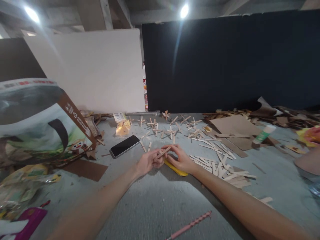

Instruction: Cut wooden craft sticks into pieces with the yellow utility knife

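Observation:
My left hand (149,162) is closed around a wooden craft stick (164,152), which tilts up to the right above the table. Against the same stick, the bent fingers of my right hand (182,160) are pressed, thumb and forefinger curved towards each other. Under my right palm shows a yellow object with a ridged edge (177,168); its kind and whether the hand grips it cannot be made out. Just beyond the hands stand several small figures of crossed craft sticks (171,130). Loose craft sticks (215,166) lie piled right of my right hand.
A phone (125,146) lies left of my hands. Near me is a pink twisted pen-like stick (191,225). Cardboard sheets (232,128) and a glue stick (264,134) are at right, a large printed bag (45,123) and purple tool (30,221) at left. Another person's hand (313,135) shows far right.

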A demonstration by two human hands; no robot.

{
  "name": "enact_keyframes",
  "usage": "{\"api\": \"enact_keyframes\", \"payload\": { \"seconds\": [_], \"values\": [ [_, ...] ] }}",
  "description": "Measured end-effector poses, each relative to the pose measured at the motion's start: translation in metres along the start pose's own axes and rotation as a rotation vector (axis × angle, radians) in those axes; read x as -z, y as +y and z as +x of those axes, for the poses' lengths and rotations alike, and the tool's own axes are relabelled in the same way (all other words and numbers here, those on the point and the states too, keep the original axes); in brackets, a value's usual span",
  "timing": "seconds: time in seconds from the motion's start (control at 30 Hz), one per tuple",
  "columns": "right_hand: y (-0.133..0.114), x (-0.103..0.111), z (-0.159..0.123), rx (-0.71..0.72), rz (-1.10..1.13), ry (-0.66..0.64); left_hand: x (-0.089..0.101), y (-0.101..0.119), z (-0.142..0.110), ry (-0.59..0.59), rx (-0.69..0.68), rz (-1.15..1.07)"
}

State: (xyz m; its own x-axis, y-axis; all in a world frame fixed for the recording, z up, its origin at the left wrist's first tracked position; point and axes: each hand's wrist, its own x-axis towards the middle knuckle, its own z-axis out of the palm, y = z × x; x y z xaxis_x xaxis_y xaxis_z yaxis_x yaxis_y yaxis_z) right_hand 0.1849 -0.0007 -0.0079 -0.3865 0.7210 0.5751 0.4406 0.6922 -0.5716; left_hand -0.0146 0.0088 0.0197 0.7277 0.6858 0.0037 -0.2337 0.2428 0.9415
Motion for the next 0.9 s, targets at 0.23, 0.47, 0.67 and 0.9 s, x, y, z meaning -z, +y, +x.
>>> {"api": "enact_keyframes", "payload": {
  "seconds": [0.23,0.47,0.67,0.9],
  "values": [
    [0.008,-0.003,0.006,-0.057,0.034,-0.072,0.005,0.000,0.003,0.022,0.029,-0.035],
    [0.003,-0.004,0.007,-0.068,-0.009,-0.041,0.009,-0.002,0.004,0.025,0.028,0.006],
    [0.006,-0.007,0.005,-0.165,0.025,-0.061,0.008,-0.004,0.003,0.071,0.020,0.012],
    [0.009,-0.009,0.004,-0.153,0.054,-0.076,0.012,-0.009,0.004,0.130,0.005,-0.078]
  ]
}}
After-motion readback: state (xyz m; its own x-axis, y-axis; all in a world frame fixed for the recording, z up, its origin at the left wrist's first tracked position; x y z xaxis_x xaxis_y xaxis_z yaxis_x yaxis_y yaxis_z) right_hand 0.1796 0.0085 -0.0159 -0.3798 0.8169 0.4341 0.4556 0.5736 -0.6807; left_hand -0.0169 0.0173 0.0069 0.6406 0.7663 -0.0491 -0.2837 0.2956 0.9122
